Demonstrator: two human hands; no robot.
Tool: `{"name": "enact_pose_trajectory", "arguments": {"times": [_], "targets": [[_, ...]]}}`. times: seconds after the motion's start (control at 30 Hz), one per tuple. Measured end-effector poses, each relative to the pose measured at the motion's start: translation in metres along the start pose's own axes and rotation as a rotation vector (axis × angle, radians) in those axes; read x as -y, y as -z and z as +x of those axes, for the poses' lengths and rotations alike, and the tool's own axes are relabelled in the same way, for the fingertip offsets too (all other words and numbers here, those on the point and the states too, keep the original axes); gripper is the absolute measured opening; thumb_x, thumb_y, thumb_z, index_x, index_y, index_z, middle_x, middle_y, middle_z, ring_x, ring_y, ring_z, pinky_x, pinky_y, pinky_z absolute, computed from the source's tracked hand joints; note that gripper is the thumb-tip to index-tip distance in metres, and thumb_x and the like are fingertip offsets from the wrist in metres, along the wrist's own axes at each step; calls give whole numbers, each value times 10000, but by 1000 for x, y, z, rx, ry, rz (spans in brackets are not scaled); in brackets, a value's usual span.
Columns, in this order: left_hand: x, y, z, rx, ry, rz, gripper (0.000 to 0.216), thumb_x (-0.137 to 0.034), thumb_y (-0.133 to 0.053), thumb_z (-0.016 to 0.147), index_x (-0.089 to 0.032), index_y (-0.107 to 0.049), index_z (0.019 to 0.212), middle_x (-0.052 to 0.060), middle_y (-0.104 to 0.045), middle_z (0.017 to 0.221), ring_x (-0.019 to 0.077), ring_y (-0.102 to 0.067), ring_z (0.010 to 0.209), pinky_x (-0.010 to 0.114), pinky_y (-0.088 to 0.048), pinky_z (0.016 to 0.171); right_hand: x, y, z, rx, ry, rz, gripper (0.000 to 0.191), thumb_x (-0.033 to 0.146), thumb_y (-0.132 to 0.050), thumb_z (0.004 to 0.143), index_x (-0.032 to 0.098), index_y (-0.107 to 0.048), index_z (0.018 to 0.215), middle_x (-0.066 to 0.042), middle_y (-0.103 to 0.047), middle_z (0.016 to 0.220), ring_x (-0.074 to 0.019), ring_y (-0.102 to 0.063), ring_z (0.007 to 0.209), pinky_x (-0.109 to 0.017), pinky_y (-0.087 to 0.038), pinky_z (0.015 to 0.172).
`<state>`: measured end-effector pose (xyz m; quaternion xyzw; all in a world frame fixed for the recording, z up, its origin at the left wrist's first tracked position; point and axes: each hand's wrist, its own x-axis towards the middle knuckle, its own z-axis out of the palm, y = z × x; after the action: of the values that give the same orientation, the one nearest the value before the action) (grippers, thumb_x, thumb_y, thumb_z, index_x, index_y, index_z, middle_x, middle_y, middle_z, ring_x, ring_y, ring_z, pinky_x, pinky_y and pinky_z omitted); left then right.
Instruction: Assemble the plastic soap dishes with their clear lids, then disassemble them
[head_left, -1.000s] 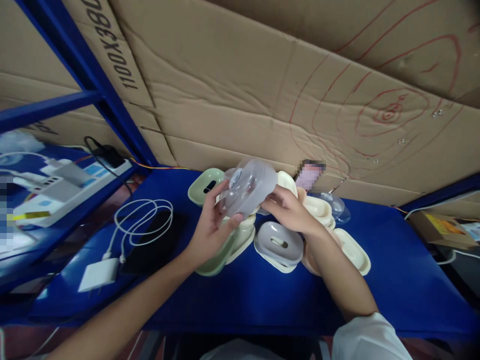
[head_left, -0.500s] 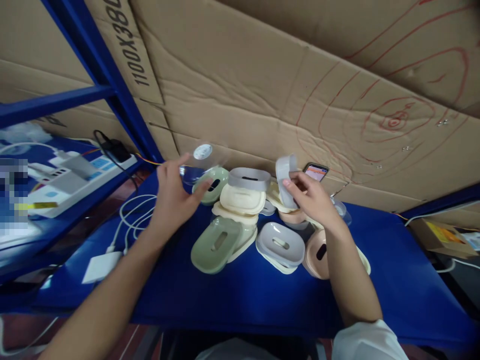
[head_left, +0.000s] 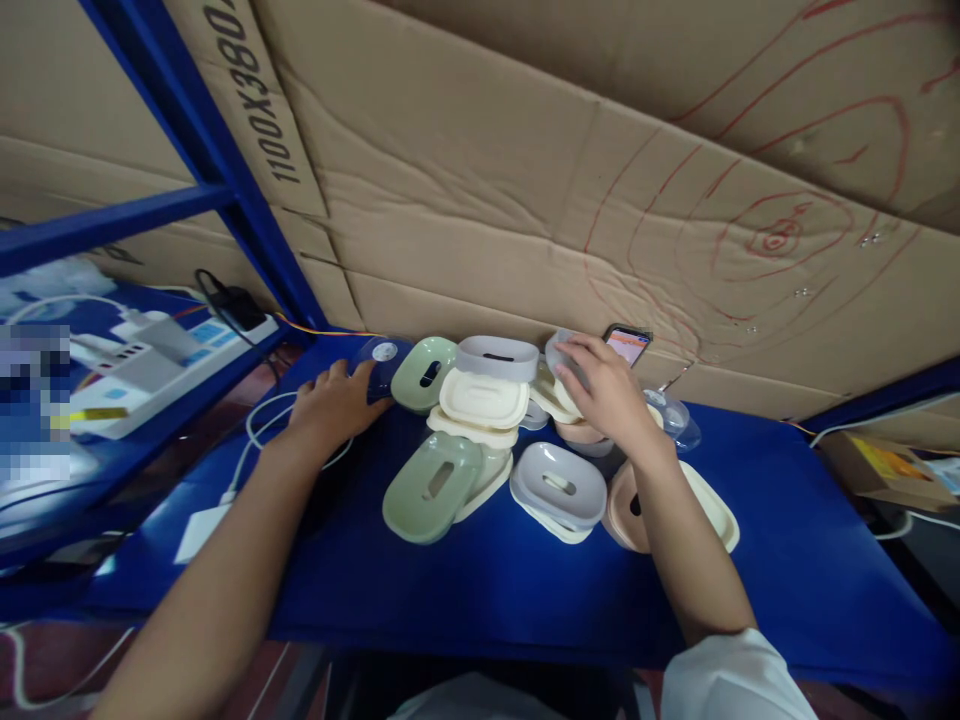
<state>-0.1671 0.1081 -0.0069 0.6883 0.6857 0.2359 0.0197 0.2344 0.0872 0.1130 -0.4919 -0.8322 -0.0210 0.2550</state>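
Observation:
My left hand (head_left: 334, 405) rests low on the blue table with its fingers apart, beside a clear plastic cover (head_left: 385, 353) bearing a round white label. Just right of that cover lies a green soap dish (head_left: 421, 374) with a dark slot. My right hand (head_left: 604, 388) has its fingers and thumb on a grey soap dish (head_left: 557, 350), which it partly hides. Between the hands, another grey soap dish (head_left: 498, 358) sits behind a stacked cream tray (head_left: 484, 398). Nearer me are a second green dish (head_left: 435, 490), a grey dish (head_left: 561, 485) and a pinkish dish (head_left: 624, 505).
A phone (head_left: 628, 343) leans against the cardboard wall (head_left: 465, 180) behind the dishes. More clear plastic (head_left: 675, 415) lies to the right. White cables and a charger (head_left: 199, 532) are on the left, near a power strip (head_left: 161, 375) and blue frame post (head_left: 240, 215).
My left hand has lowered, and the clear cover it had raised now lies on the table. My right hand has brought the grey soap dish down from its upright tilt.

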Motion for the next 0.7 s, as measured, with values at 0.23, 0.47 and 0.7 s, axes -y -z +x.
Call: {"name": "enact_pose_trajectory", "arguments": {"times": [0.23, 0.47, 0.7], "targets": [[-35, 28, -5, -11, -22, 54, 475, -399, -536, 978, -136, -618, 1365, 281, -629, 1365, 507, -647, 1206, 691, -513, 943, 36, 42, -14, -47, 82, 110, 374, 417, -557, 1071, 278, -682, 1395, -123, -629, 1481, -334, -604, 1382, -577, -491, 1168], [-100, 47, -28, -118, -209, -13, 337, -344, -440, 1051, -197, -687, 1227, 133, -739, 1155, 328, -717, 1062, 434, -546, 895, 40, 108, -54, -390, 49, 44, 269, 333, -631, 1042, 302, -732, 1289, -69, -754, 1279, -288, -701, 1224, -498, -550, 1066], [-132, 39, -59, -57, -704, -148, 285, -335, -563, 1034, -230, -661, 788, 40, -680, 743, 214, -672, 735, 338, -488, 686, 27, 23, -112, 60, 222, 10, 152, 366, -663, 1021, 307, -769, 1113, -49, -781, 920, -278, -706, 851, -472, -538, 813]]}}
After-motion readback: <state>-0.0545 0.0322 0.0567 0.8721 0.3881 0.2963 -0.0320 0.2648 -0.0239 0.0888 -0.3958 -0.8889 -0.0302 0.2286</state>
